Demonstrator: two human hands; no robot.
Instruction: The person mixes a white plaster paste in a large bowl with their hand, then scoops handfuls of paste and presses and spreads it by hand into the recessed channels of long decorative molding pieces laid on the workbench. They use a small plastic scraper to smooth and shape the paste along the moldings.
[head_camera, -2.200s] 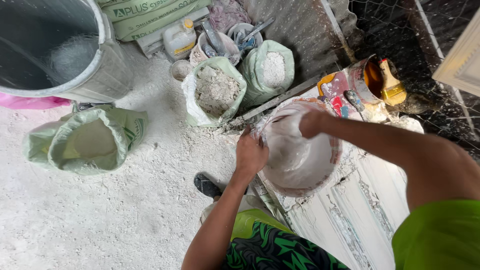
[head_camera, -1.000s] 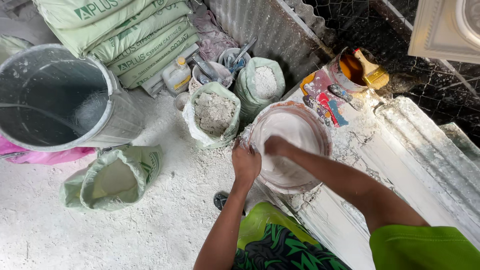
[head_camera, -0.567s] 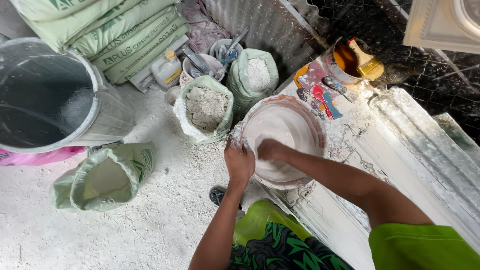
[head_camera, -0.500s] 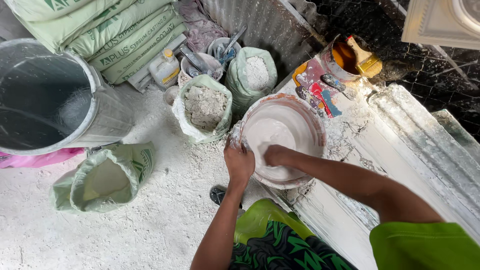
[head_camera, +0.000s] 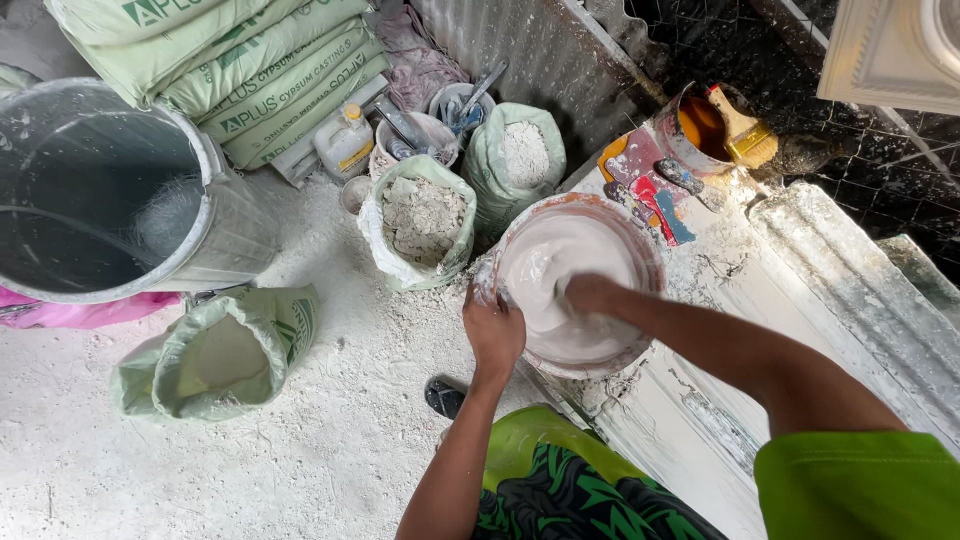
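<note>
The round, plaster-crusted mixing bowl (head_camera: 580, 285) of white slurry sat at the near edge of the white-spattered workbench (head_camera: 800, 300). The left hand (head_camera: 493, 330) clamped its rim, seemingly to steady it, while the right hand (head_camera: 592, 295), fingers curled, pressed into the mix.

Basin (head_camera: 640, 245) plastic, smeared; plaster mix (head_camera: 570, 270) wet, glossy, smooth.

The left hand (head_camera: 492, 330) is raised at the end of a nearly straight forearm, fingers curled closed in a grip. The right hand (head_camera: 590, 293) reaches forward from a bent, extended arm; its fingers seem dipped and partly hidden.
</note>
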